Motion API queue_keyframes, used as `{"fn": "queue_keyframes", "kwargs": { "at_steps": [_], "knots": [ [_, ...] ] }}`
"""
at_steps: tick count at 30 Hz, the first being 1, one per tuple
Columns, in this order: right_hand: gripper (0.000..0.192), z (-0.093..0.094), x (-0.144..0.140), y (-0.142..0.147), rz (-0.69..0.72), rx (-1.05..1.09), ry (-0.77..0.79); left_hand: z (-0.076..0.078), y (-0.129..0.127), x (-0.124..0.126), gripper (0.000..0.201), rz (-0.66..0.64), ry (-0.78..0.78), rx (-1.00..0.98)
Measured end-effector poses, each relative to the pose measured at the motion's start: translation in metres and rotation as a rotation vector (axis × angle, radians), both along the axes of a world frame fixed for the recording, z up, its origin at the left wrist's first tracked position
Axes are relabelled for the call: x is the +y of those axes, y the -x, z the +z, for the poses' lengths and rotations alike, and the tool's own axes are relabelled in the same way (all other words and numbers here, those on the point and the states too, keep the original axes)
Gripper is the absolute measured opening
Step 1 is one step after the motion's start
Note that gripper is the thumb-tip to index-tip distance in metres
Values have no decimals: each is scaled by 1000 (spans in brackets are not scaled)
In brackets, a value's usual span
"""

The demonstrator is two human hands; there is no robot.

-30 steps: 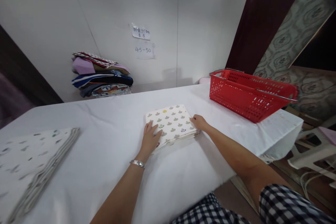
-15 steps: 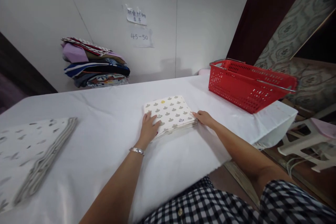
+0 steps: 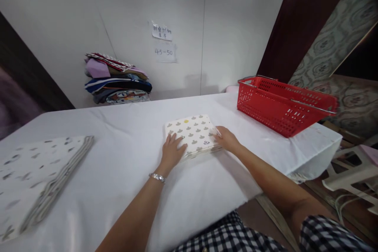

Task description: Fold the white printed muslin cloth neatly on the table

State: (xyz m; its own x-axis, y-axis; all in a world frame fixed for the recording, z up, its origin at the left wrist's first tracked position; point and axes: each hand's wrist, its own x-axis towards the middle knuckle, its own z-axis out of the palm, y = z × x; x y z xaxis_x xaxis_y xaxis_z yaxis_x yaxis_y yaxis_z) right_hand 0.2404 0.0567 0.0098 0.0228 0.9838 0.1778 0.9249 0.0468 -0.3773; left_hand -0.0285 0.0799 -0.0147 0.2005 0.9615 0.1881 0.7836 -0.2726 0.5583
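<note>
Head view: folded patterned cloth (image 3: pixel 193 136), squarish, no clear long axis, corner toward wall, mid-table on white table (image 3: pixel 118 173). Left hand (image 3: pixel 173 152) flat, fingers spread on near-left edge; right hand (image 3: pixel 226 140) fingers together, pressing right edge. Step: squaring and flattening the fold; next likely needs a two-handed lift. Red basket (image 3: pixel 280 106) right

Soft matt printed cloth, folded (image 3: pixel 193 134). Smooth white sheeting on table (image 3: pixel 124 189), faintly glossy. Perforated red plastic basket (image 3: pixel 283 104), metal handles.

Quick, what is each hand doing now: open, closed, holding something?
Left hand: open, flat on the near left corner of the folded cloth.
Right hand: open, resting on its right edge.
</note>
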Motion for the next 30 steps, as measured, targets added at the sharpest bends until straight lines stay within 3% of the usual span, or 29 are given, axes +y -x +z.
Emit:
{"fn": "queue_keyframes", "kwargs": {
  "at_steps": [4,6,12,15,22,27,30],
  "knots": [
    [61,5,20,40,305,-2,0,3,-2,-5,48,-9,13,67],
    [67,4,33,48,368,-43,40,3,-2,-5,47,-9,20,82],
    [69,-7,57,36,158,-222,192,3,-1,-7,47,-20,20,103],
    [69,-6,62,42,114,-291,177,1,-3,-8,46,-17,10,104],
    [68,8,100,67,203,-289,36,-2,-3,-6,48,-25,10,91],
    [67,-14,121,50,152,-326,131,-1,1,-11,48,-25,25,61],
    [68,-28,125,44,154,-328,107,6,1,-6,46,9,74,57]
  ]
}}
